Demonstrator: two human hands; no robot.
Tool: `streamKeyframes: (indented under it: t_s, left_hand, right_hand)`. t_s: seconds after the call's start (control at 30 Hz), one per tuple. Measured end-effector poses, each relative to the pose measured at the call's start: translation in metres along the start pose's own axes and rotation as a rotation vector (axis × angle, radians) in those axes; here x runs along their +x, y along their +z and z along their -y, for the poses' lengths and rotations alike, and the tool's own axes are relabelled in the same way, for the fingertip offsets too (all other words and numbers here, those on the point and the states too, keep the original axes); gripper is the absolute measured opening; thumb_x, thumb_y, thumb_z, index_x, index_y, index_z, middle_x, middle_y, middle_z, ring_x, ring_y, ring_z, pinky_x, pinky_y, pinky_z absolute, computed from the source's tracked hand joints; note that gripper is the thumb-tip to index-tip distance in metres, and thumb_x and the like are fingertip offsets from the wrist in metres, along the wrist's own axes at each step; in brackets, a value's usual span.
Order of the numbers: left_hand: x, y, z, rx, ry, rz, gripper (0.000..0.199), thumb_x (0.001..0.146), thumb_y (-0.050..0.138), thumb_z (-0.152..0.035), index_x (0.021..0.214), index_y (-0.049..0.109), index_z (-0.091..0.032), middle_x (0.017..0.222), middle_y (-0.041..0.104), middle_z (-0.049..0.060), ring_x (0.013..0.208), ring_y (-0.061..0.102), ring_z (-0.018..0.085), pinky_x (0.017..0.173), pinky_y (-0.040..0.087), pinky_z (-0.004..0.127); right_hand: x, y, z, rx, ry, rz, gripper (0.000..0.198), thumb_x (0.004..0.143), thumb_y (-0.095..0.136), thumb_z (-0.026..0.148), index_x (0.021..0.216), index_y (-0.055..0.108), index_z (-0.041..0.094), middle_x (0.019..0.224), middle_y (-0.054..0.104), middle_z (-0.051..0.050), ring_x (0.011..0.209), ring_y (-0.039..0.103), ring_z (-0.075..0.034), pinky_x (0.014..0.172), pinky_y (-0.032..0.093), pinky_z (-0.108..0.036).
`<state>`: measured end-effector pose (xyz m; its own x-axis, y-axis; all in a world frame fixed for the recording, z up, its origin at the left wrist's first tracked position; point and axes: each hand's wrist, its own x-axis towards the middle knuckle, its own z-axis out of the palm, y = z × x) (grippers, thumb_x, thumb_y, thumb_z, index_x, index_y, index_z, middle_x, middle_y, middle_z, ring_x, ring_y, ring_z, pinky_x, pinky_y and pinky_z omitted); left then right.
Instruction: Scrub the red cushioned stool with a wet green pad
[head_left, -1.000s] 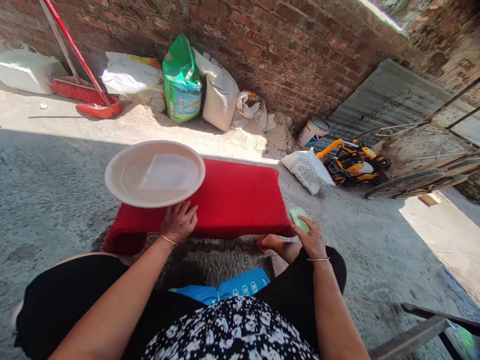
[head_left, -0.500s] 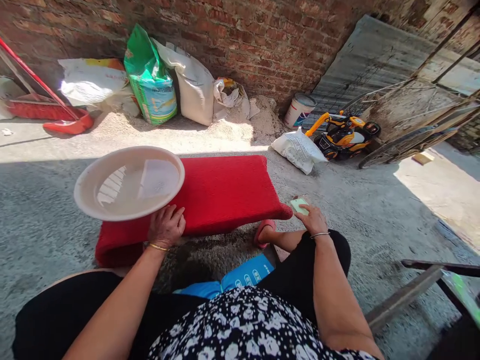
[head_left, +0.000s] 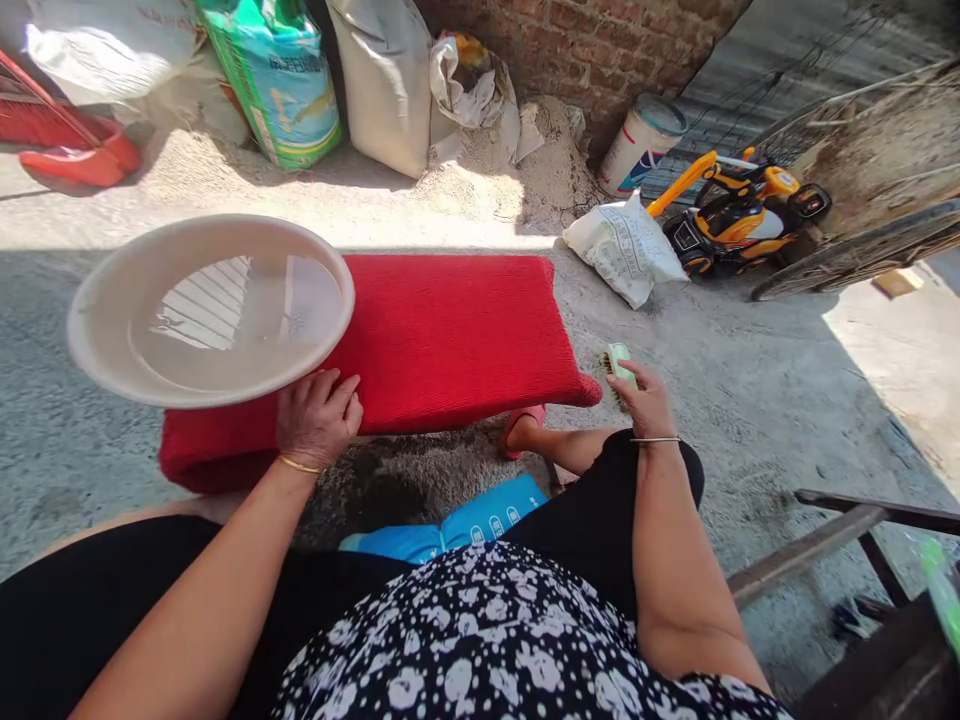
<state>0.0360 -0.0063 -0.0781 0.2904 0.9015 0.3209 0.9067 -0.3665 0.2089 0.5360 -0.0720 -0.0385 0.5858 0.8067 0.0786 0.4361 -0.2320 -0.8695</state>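
Observation:
A red cloth (head_left: 457, 335) covers a low bench in front of me, its front edge hanging down. My left hand (head_left: 319, 418) rests on this cloth, fingers laid over it and slightly bent, close against the rim of a wide whitish basin (head_left: 97, 345). The basin holds clear water and sits on the bench's left part, jutting past its edge. Past the bench's right end, above my knee, my right hand (head_left: 646, 400) is closed around a pale green scrubbing brush (head_left: 621, 360). The brush is tilted, its bristles turned toward the bench and clear of the cloth.
Sacks (head_left: 277, 90) and heaps of grain-like material line the brick wall (head_left: 585, 40). A paint bucket (head_left: 641, 145), a white bag (head_left: 626, 245) and a toy excavator (head_left: 750, 215) stand beyond the bench. A red dustpan (head_left: 82, 160) lies far left; a wooden frame (head_left: 840, 535) is at right.
The brush in my right hand has turned, so its bristles now show at the side. My left hand stays on the cloth beside the basin. The view has tipped downward.

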Motion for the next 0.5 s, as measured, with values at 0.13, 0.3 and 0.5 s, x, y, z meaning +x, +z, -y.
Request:
streamKeyframes:
  t_s: [0.13, 0.3, 0.5]
  left_hand:
    - [0.004, 0.002, 0.000, 0.002, -0.002, 0.011, 0.029, 0.085, 0.050, -0.028, 0.110, 0.063, -0.026, 0.120, 0.060, 0.007, 0.115, 0.049, 0.028, 0.101, 0.032, 0.048]
    - [0.005, -0.015, -0.022, 0.150, -0.004, 0.078, 0.028, 0.087, 0.046, -0.024, 0.110, 0.062, -0.020, 0.117, 0.059, 0.010, 0.110, 0.052, 0.028, 0.094, 0.041, 0.050]
    - [0.008, -0.110, -0.059, -0.079, 0.049, -0.009, 0.028, 0.088, 0.047, -0.022, 0.111, 0.062, -0.023, 0.111, 0.063, 0.008, 0.102, 0.059, 0.018, 0.088, 0.049, 0.032]
  right_hand:
    - [0.002, 0.000, -0.010, 0.425, 0.207, -0.095, 0.034, 0.059, 0.074, 0.035, 0.090, 0.068, 0.021, 0.085, 0.067, 0.002, 0.076, 0.061, -0.015, 0.070, 0.051, -0.029]
    - [0.003, -0.008, 0.004, 0.645, 0.253, -0.004, 0.031, 0.064, 0.069, 0.031, 0.091, 0.068, 0.018, 0.085, 0.068, 0.000, 0.069, 0.064, -0.011, 0.066, 0.055, -0.023]
    - [0.006, -0.001, 0.011, 0.653, 0.245, -0.049, 0.024, 0.058, 0.064, 0.018, 0.079, 0.073, 0.023, 0.095, 0.071, -0.005, 0.079, 0.068, -0.013, 0.065, 0.056, -0.015]
